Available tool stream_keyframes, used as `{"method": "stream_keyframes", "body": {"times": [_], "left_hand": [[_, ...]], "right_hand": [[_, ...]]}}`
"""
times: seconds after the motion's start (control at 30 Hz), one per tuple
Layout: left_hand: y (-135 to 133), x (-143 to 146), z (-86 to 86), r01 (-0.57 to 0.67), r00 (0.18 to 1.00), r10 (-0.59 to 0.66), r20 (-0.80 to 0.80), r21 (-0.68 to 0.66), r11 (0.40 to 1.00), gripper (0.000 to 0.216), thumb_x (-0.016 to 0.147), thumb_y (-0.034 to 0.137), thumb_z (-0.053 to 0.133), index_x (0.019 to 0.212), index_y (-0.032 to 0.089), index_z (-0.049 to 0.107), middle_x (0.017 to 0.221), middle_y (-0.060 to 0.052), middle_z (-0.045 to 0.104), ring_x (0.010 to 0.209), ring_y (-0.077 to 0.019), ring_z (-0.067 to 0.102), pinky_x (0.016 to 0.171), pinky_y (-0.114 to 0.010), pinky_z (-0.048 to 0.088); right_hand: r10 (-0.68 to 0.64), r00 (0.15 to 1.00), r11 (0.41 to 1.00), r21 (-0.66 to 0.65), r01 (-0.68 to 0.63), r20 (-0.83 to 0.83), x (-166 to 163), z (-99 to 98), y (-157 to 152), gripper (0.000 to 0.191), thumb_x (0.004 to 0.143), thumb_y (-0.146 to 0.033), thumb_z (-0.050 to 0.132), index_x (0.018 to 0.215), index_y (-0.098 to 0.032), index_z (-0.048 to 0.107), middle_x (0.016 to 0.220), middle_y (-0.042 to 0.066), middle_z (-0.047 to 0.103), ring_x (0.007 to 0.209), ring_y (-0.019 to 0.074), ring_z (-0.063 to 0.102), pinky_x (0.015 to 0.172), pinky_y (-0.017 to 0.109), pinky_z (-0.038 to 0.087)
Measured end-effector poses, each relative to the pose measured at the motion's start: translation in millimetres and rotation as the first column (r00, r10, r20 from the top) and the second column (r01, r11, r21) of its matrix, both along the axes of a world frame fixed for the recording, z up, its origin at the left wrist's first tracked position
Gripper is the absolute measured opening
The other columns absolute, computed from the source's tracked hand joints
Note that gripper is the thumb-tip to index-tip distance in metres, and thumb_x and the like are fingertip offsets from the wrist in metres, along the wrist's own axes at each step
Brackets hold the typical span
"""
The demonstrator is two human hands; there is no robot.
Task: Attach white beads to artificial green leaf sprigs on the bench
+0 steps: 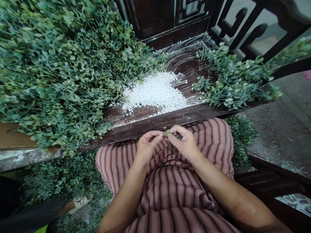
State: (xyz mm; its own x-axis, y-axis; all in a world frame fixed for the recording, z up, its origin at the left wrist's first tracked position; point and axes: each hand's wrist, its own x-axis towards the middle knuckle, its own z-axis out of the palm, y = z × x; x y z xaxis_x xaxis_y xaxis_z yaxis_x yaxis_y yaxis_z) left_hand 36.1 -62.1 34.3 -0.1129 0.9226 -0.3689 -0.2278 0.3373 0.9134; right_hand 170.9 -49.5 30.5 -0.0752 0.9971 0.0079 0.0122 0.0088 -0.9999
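Observation:
Over the striped fabric on my lap, both hands meet at a small green artificial sprig [166, 132]. My right hand [186, 142] pinches the sprig between thumb and fingers, and some of its leaves hang below the palm. The thumb and index finger of my left hand [147, 145] are pressed together at the sprig's tip, with a small whitish spot there that may be a bead or a nail. Just beyond my hands, a heap of small white beads [155, 92] lies on a dark wooden bench [194, 66].
A large mound of artificial greenery [60, 64] covers the bench's left side. A smaller bunch of white-tipped sprigs [233, 77] lies at the right, against a carved wooden armrest [257, 32]. More greenery [63, 178] lies on the floor near another person's foot [79, 204].

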Motion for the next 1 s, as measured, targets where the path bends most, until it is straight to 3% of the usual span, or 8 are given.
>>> {"method": "stream_keyframes", "body": {"times": [0.37,0.73,1.0], "left_hand": [[-1,2,13.8,0.043,0.987,-0.032,-0.157,0.066,0.997,0.010,0.056,0.019,0.074,0.063,0.017,0.068,0.066,-0.001,0.069,0.063,-0.0110,0.061,0.067,-0.024,0.050],[-2,-2,9.6,0.178,0.898,-0.082,-0.432,0.187,0.966,0.004,0.064,0.019,0.069,0.068,0.017,0.069,0.071,-0.003,0.069,0.067,-0.0133,0.062,0.068,-0.026,0.049],[-1,-2,11.3,0.228,0.868,-0.100,-0.487,0.211,0.950,0.004,0.064,0.018,0.069,0.067,0.020,0.071,0.069,-0.003,0.069,0.067,-0.0142,0.062,0.067,-0.026,0.047]], "right_hand": [[-0.049,0.990,0.957,0.290,0.008,0.133,0,2.9,-6,0.013,0.072,-0.010,0.053,0.064,-0.020,0.049,0.066,-0.001,0.051,0.064,0.0121,0.052,0.058,0.025,0.041],[-0.054,0.982,0.938,0.346,-0.012,0.182,2,2.1,-5,0.015,0.071,-0.007,0.052,0.065,-0.020,0.049,0.067,-0.001,0.050,0.064,0.0120,0.052,0.058,0.025,0.042],[-0.038,0.979,0.951,0.309,-0.026,0.199,3,-0.1,-6,0.013,0.071,-0.009,0.051,0.065,-0.021,0.048,0.067,-0.001,0.049,0.065,0.0131,0.053,0.060,0.027,0.043]]}}
